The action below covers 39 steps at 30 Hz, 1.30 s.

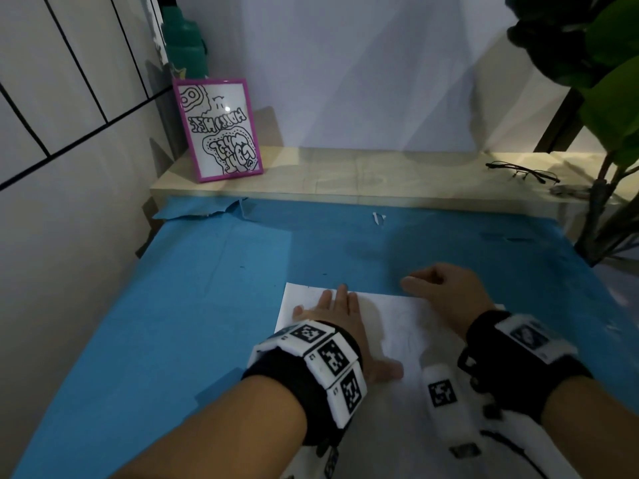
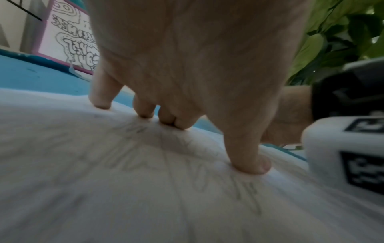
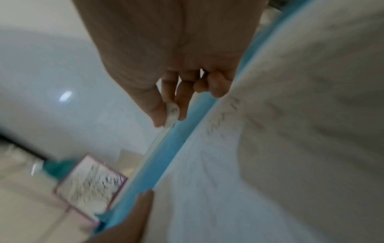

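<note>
A white sheet of paper (image 1: 397, 326) with faint pencil lines lies on the blue table cover (image 1: 207, 288). My left hand (image 1: 340, 305) presses flat on the paper's left part, fingers straight and thumb spread out; the left wrist view shows its fingertips (image 2: 145, 113) and thumb on the paper (image 2: 124, 189). My right hand (image 1: 439, 285) hovers at the paper's far edge with curled fingers. In the blurred right wrist view that hand (image 3: 169, 120) pinches a small white eraser-like piece (image 3: 173, 110) between thumb and fingers, just above the blue cover beside the paper (image 3: 270, 148).
A pale wooden ledge (image 1: 363, 174) runs along the back wall. On it lean a pink-framed black-and-white drawing (image 1: 219, 129) at the left and spectacles (image 1: 522, 171) at the right. A teal bottle (image 1: 185, 46) stands behind the frame. A leafy plant (image 1: 605, 81) fills the right.
</note>
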### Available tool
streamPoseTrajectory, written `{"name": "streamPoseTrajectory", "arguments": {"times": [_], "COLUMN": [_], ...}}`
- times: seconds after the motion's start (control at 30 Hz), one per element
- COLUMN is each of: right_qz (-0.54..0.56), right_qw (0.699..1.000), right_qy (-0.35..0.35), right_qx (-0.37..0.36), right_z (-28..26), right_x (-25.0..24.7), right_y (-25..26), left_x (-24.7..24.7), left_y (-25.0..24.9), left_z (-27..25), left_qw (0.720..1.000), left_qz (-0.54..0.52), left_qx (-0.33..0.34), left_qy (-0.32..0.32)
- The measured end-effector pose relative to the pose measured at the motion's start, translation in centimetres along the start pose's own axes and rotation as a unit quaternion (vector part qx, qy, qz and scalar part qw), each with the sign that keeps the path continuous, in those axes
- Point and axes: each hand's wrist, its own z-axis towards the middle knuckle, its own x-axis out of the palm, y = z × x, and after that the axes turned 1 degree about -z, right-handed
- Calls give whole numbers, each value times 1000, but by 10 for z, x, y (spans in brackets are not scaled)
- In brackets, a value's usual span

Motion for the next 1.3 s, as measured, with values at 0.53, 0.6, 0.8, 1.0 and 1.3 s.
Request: {"name": "streamPoseTrajectory", "arguments": {"times": [0.53, 0.6, 0.8, 1.0, 1.3], "right_qz": [299, 305, 293, 274, 229], "right_qw": [950, 948, 954, 960, 971], "right_qy": [-60, -60, -46, -45, -45], "right_qx": [63, 61, 38, 39, 49], "right_z": [-12, -12, -13, -12, -17], "right_x": [5, 5, 7, 7, 3], "right_y": [-28, -28, -29, -28, -25], "left_x": [-12, -4, -7, -12, -14], "left_y": [-12, -37, 13, 47, 84], "left_z": [20, 9, 4, -37, -25], "left_qw": [993, 980, 997, 991, 989], "left_qz": [81, 95, 64, 94, 88], "left_qx": [30, 168, 12, 15, -108], "left_qy": [-82, -53, -31, -95, -53]}}
